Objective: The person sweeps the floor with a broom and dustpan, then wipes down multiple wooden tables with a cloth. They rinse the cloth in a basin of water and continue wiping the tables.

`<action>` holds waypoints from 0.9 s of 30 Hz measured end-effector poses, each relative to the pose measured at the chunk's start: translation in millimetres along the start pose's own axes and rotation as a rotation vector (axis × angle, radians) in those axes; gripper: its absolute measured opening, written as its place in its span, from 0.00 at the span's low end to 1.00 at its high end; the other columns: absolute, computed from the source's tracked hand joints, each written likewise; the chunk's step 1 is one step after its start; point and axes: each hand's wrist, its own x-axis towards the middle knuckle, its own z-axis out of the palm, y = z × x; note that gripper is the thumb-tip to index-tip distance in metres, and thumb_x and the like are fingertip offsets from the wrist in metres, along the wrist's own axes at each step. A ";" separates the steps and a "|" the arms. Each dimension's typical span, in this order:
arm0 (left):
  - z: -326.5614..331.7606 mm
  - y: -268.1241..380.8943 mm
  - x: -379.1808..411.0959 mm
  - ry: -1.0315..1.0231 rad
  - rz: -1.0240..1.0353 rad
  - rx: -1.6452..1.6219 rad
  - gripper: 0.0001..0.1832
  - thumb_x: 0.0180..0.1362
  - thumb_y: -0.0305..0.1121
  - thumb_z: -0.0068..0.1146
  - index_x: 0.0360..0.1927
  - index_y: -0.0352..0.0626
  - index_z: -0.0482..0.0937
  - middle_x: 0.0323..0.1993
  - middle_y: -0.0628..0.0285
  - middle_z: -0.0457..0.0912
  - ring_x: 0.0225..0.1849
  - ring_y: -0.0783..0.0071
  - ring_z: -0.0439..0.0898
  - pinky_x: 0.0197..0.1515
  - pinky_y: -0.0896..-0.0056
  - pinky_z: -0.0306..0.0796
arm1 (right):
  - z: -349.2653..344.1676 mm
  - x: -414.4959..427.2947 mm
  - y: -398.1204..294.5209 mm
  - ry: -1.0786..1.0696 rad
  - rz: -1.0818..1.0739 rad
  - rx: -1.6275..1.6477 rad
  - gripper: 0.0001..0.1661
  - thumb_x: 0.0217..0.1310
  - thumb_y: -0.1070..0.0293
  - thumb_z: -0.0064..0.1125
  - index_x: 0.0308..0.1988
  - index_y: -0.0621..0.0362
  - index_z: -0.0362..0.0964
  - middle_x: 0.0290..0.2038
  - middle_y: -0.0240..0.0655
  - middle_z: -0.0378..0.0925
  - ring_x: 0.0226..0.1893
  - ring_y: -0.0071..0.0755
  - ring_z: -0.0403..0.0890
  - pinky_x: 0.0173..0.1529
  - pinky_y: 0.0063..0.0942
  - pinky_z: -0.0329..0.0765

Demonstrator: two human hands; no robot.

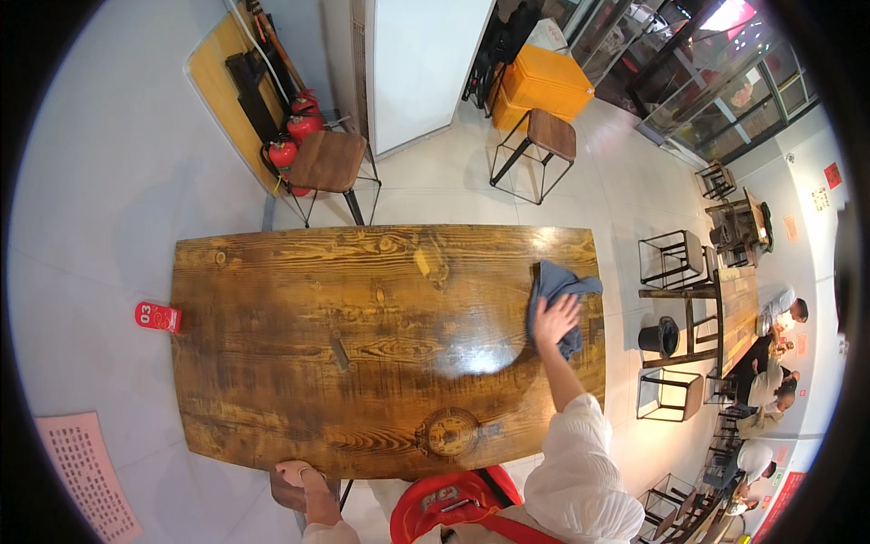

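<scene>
A dark blue-grey cloth [564, 282] lies bunched near the right end of the wooden table [380, 326]. My right hand [559, 319] rests flat on top of it, fingers spread over the folds. At the table's near edge, toward the left, is my left hand [297, 471], with a band around the wrist. Its fingers are partly hidden, and I cannot tell whether it grips the edge. Below it a wooden stool [289, 495] shows in part. The tabletop has dark grain, a printed dial motif [450, 434] and a glossy reflection beside the cloth.
A red number stand [158, 317] is at the table's left end, by the wall. Beyond the far edge stand two wooden stools [329, 162] [552, 134], red fire extinguishers [304, 127] and orange boxes [544, 81]. Rightward are a black bin [659, 338], another table [737, 319] and several seated people.
</scene>
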 end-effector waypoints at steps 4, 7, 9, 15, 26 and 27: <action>-2.9 4.3 -2.3 -0.096 -0.050 -0.066 0.29 0.57 0.47 0.30 0.35 0.28 0.74 0.36 0.47 0.77 0.32 0.50 0.76 0.35 0.55 0.71 | -36.8 -123.6 -53.5 -0.008 -0.534 0.316 0.38 0.46 0.50 0.52 0.54 0.62 0.57 0.59 0.54 0.49 0.61 0.60 0.46 0.58 0.61 0.46; -9.7 4.0 -3.8 -0.079 -0.010 -0.077 0.26 0.57 0.44 0.33 0.37 0.28 0.73 0.37 0.48 0.76 0.34 0.51 0.75 0.37 0.57 0.70 | -70.8 -241.4 -111.4 -0.294 -0.977 0.597 0.39 0.40 0.51 0.60 0.52 0.56 0.59 0.58 0.46 0.51 0.60 0.54 0.49 0.58 0.55 0.50; -15.2 -0.3 -1.9 -0.051 0.043 -0.097 0.24 0.56 0.42 0.35 0.38 0.28 0.72 0.38 0.48 0.75 0.36 0.52 0.75 0.39 0.58 0.69 | -86.5 -289.4 -147.3 -0.347 -1.342 0.823 0.35 0.46 0.52 0.56 0.53 0.53 0.59 0.59 0.44 0.51 0.61 0.49 0.48 0.59 0.51 0.49; -27.2 -19.2 -16.7 -0.079 0.436 -0.227 0.19 0.55 0.36 0.41 0.42 0.30 0.70 0.40 0.49 0.73 0.39 0.55 0.73 0.42 0.61 0.68 | -68.4 -207.4 -221.5 -0.312 -1.643 0.748 0.29 0.51 0.56 0.51 0.53 0.53 0.60 0.58 0.37 0.57 0.60 0.42 0.54 0.63 0.43 0.47; -43.1 -131.9 -230.0 -0.628 1.675 0.444 0.30 0.48 0.40 0.49 0.55 0.39 0.62 0.61 0.51 0.53 0.63 0.55 0.49 0.62 0.44 0.39 | -5.0 12.4 82.2 0.125 -0.379 0.463 0.28 0.49 0.64 0.48 0.53 0.58 0.59 0.58 0.43 0.56 0.58 0.51 0.54 0.59 0.47 0.51; -47.3 -140.7 -238.0 -0.646 1.645 0.542 0.31 0.47 0.41 0.49 0.56 0.40 0.60 0.62 0.52 0.51 0.64 0.55 0.47 0.62 0.43 0.37 | -4.8 -1.7 105.4 0.134 -0.404 0.447 0.28 0.50 0.64 0.47 0.53 0.60 0.60 0.59 0.45 0.54 0.59 0.54 0.52 0.60 0.47 0.49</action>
